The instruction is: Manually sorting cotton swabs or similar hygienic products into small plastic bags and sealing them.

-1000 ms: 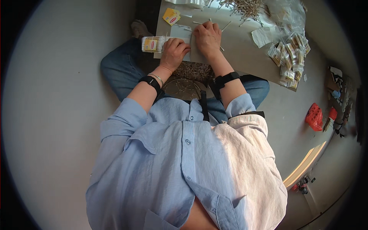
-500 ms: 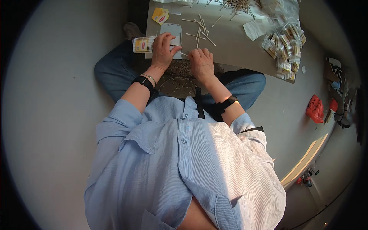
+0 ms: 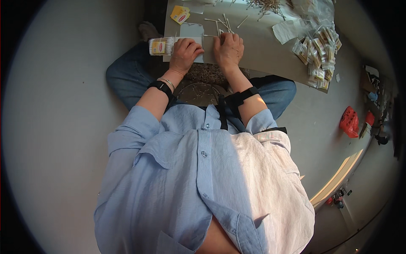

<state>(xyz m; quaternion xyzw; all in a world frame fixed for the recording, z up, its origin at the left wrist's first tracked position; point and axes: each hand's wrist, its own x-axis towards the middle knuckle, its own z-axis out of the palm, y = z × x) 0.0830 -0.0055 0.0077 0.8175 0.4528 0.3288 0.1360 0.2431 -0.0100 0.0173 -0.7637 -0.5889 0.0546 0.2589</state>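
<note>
A clear pack of cotton swabs [image 3: 161, 46] with a yellow and red label lies at the table's left edge. My left hand [image 3: 185, 55] is closed at its right end, fingers curled over a pale flat plastic bag [image 3: 191, 30]; what the fingers pinch is hidden. Several loose cotton swabs [image 3: 225, 23] lie beyond my right hand [image 3: 229, 50]. That hand rests on the table with bent fingers at the near end of these swabs. Its fingertips hide whatever they grip.
Yellow cards [image 3: 180, 14] lie at the far left of the table [image 3: 264, 55]. A heap of swabs [image 3: 266, 6] sits at the back. Filled small bags [image 3: 319, 48] are piled at the right, beside a white sheet [image 3: 284, 32]. A red bag [image 3: 349, 122] is on the floor.
My right hand has moved away from my left, up and right to the loose swabs. The swab between the hands no longer shows. My left fingers have curled further down.
</note>
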